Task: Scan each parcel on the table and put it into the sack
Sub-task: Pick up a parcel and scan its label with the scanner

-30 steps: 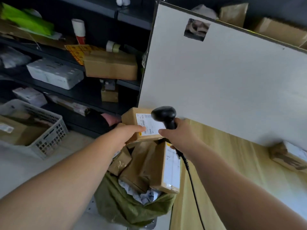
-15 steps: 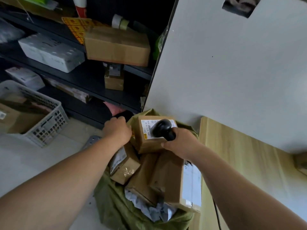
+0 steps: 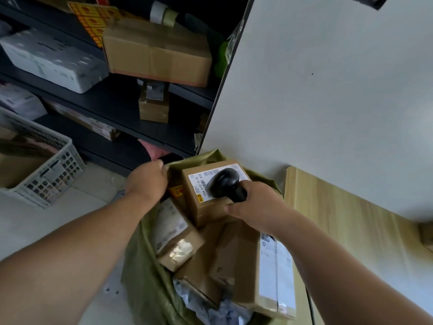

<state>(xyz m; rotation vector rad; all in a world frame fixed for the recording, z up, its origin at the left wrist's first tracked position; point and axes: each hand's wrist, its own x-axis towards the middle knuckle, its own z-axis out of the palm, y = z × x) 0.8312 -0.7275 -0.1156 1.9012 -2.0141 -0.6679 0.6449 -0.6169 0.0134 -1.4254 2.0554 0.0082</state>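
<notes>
- Grips the black scanner [image 3: 226,184] with the right hand [image 3: 256,205], fingers wrapped round its handle, thumb against the near edge of the top parcel [image 3: 206,212].
- Holds the scanner's head over that parcel's white label [image 3: 198,182]; touching or just above, cannot tell.
- Clutches the far rim of the green sack [image 3: 143,273] with the left hand [image 3: 147,181], fingers curled over the edge.
- Shows the top parcel lying in the sack's mouth, on other boxes [image 3: 236,259] packed inside.
- Shows the sack just beside the wooden table [image 3: 339,231].
</notes>
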